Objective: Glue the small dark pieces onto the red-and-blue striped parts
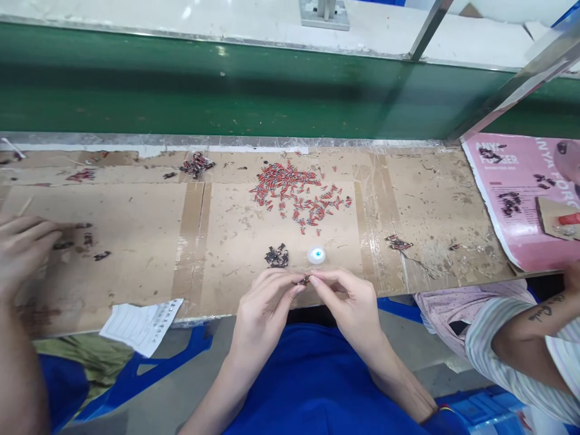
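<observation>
Both my hands meet at the table's near edge, pinching one small dark part (303,280) with a hint of red. My left hand (267,302) grips it from the left between thumb and fingers. From the right, the thumb and forefinger of my right hand (351,299) close on its other end. Just beyond my fingers lie a small pile of black parts (277,256) and a small round white dish (316,255) with a bright blue spot. Farther off spreads a heap of small red parts with metallic tips (285,184). Fingers hide most of the held part.
A cardboard-covered table (235,235) runs below a green wall (203,84). At left, a co-worker's hand (22,248) is near black parts; a paper sheet (140,326) overhangs the edge. Another person's arm (534,326) is at right, by a pink sheet (493,199). Dark clusters (196,165) lie around.
</observation>
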`<state>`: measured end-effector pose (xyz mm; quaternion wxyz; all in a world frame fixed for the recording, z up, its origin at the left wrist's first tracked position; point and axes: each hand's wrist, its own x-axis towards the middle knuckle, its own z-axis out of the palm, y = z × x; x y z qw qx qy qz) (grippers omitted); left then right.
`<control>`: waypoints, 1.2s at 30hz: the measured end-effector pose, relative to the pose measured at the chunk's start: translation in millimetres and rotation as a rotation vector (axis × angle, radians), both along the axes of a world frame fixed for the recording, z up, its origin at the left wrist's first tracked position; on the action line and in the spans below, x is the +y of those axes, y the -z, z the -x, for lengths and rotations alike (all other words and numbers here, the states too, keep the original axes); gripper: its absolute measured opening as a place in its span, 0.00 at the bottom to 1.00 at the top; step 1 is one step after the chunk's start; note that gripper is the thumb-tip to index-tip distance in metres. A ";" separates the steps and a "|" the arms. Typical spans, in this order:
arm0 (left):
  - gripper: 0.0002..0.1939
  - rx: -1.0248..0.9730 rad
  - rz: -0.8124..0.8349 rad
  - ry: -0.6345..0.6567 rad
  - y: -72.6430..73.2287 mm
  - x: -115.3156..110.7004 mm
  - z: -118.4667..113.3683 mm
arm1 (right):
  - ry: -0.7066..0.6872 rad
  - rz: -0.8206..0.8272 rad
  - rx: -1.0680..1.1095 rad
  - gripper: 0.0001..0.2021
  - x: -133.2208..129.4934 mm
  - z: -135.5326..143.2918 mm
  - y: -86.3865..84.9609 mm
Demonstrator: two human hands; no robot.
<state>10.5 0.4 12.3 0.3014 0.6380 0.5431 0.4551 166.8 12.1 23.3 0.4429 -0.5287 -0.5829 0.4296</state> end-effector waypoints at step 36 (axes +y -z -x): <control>0.05 -0.193 0.231 -0.009 -5.8 0.7 -17.3 | 0.271 0.074 0.291 0.05 -11.1 7.0 16.3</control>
